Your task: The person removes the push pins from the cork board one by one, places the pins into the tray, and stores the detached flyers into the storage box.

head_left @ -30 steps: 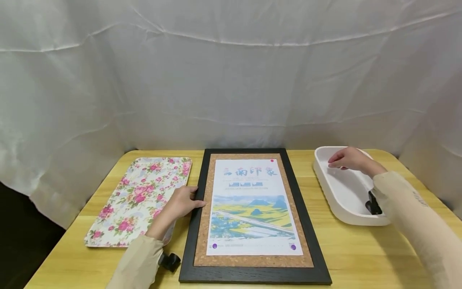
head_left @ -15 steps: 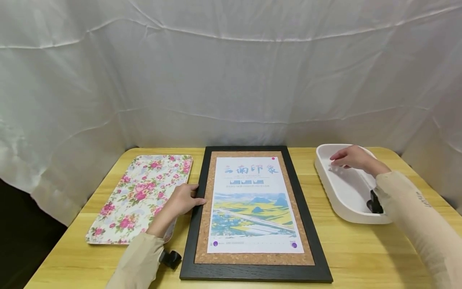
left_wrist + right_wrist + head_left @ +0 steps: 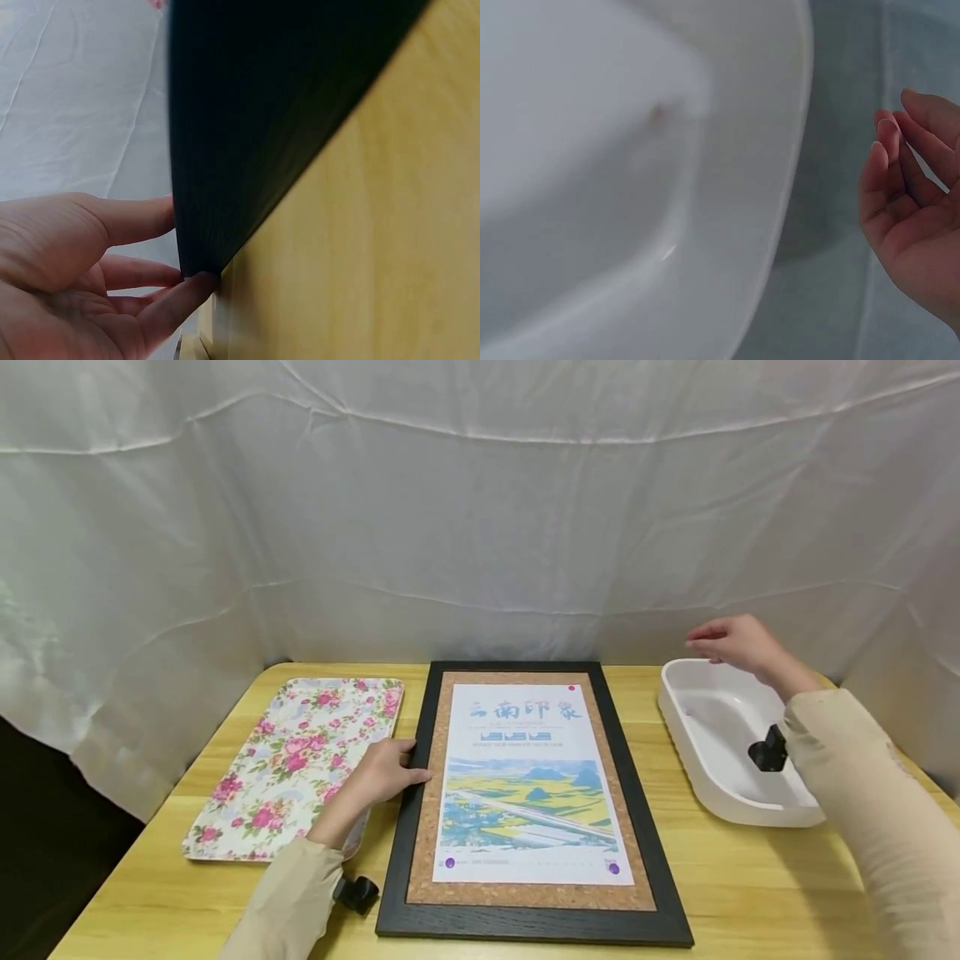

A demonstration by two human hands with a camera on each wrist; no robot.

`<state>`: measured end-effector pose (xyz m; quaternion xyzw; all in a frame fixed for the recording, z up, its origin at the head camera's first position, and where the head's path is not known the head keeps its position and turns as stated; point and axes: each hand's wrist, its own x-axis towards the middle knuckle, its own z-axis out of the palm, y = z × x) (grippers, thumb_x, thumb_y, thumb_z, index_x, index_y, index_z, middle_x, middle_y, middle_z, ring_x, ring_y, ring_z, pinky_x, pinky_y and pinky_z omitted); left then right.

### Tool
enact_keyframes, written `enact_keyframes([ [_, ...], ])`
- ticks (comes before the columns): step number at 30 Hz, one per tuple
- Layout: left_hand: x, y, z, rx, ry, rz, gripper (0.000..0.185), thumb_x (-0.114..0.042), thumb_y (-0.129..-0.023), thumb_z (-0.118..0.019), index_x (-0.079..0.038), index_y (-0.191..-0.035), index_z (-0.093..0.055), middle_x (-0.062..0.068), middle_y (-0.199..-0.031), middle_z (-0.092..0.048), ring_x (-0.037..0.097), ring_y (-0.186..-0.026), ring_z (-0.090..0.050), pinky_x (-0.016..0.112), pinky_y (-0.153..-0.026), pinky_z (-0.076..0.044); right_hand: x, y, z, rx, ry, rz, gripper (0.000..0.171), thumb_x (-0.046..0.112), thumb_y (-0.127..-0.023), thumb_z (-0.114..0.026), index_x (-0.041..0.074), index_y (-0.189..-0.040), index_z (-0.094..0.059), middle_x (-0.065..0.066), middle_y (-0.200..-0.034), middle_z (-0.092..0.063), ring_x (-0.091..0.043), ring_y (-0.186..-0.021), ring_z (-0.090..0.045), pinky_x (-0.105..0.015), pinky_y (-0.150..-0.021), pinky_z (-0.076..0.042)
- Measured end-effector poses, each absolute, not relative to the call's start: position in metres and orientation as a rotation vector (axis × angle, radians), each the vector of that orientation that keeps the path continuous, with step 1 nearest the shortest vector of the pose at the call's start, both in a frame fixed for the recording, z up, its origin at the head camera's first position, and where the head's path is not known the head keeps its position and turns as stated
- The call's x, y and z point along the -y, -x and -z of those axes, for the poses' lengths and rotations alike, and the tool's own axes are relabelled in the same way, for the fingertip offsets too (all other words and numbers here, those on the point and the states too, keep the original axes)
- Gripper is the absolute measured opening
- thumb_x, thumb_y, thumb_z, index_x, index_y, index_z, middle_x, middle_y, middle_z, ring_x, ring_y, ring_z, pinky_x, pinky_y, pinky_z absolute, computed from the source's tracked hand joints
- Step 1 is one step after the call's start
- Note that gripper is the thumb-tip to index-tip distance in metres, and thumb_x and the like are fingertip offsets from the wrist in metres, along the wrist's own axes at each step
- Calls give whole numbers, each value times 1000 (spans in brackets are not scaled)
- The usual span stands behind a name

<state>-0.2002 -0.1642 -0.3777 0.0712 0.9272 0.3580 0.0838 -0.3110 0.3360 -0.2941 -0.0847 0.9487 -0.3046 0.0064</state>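
The cork board [image 3: 531,793] is lying pinned with its poster [image 3: 529,781]. Your left hand [image 3: 384,773] is pressing relaxed fingers on its left frame edge, while your right hand [image 3: 733,642] is hovering loose and empty over the white tray [image 3: 720,781] at the right.

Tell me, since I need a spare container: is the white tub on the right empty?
Nearly empty. The white tub shows a bare bottom apart from one small speck, too small to identify; the right hand hovers above it.

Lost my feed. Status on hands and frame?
Left hand touching black frame edge. Right hand open, raised above white tray. Nothing in the way.
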Motion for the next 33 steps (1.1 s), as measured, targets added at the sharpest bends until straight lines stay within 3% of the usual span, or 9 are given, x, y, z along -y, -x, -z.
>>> enact_keyframes([
  [4, 164, 200, 377, -2767, -218, -1075, 63, -14, -89, -72, 16, -136, -44, 31, -122, -58, 35, -97, -65, 37, -71, -56, -314, 311, 279, -2966, 281, 945, 46, 26, -97, -62, -11, -123, -59, -26, -113, -64, -32, -91, -63, -42, -76, -54],
  [10, 164, 199, 378, -2776, -232, -1068, 62, -14, -89, -72, 16, -135, -45, 31, -122, -58, 35, -97, -65, 37, -72, -56, -282, 315, 262, -2994, 377, 889, 37, 22, -95, -64, -8, -117, -65, -22, -105, -67, -24, -84, -63, -37, -71, -53],
  [17, 165, 200, 378, -2778, -220, -1059, 62, -14, -89, -72, 15, -136, -45, 31, -122, -58, 35, -98, -64, 37, -73, -56, -249, 325, 252, -2972, 413, 835, 35, 20, -94, -64, -9, -114, -66, -20, -99, -68, -32, -84, -62, -39, -70, -51],
  [30, 168, 198, 378, -2786, -211, -1060, 62, -15, -88, -73, 16, -135, -45, 31, -120, -59, 36, -98, -65, 39, -75, -56, -197, 342, 276, -2910, 405, 917, 25, 13, -94, -63, -7, -108, -69, -17, -91, -68, -26, -78, -59, -37, -71, -49],
  [33, 169, 197, 377, -2785, -201, -1065, 62, -15, -88, -73, 16, -135, -45, 31, -121, -59, 36, -99, -64, 39, -75, -56, -190, 345, 289, -2865, 364, 998, 27, 13, -95, -61, -8, -111, -68, -19, -96, -67, -27, -82, -60, -39, -75, -51],
])
